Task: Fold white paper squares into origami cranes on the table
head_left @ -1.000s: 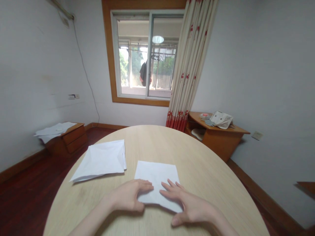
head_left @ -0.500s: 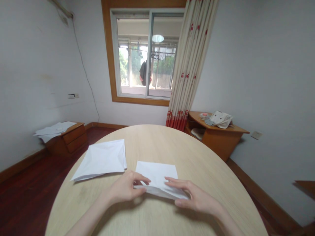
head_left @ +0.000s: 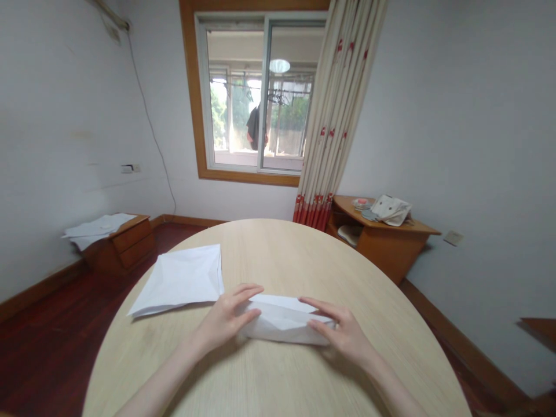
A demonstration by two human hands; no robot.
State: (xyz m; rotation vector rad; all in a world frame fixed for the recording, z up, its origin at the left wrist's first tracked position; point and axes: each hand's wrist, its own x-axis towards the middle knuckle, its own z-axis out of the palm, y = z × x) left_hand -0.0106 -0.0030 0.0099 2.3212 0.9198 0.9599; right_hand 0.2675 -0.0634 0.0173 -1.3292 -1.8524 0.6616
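A white sheet of paper (head_left: 282, 322) lies in front of me on the round wooden table (head_left: 278, 255), its near half folded up and over toward the far edge. My left hand (head_left: 228, 315) pinches the sheet's left end between thumb and fingers. My right hand (head_left: 336, 330) pinches the right end the same way. Both hands hold the folded flap over the rest of the sheet.
A stack of white paper sheets (head_left: 182, 279) lies on the table to the left. On the floor stand a low wooden cabinet (head_left: 124, 243) with papers on top at the left and a wooden corner stand (head_left: 382, 237) with a bag at the right. A curtain (head_left: 334, 116) hangs beside the window.
My hands went from lying flat on the sheet's near edge to pinching it, then lifted that edge and carried it away from me over the sheet, folding the paper.
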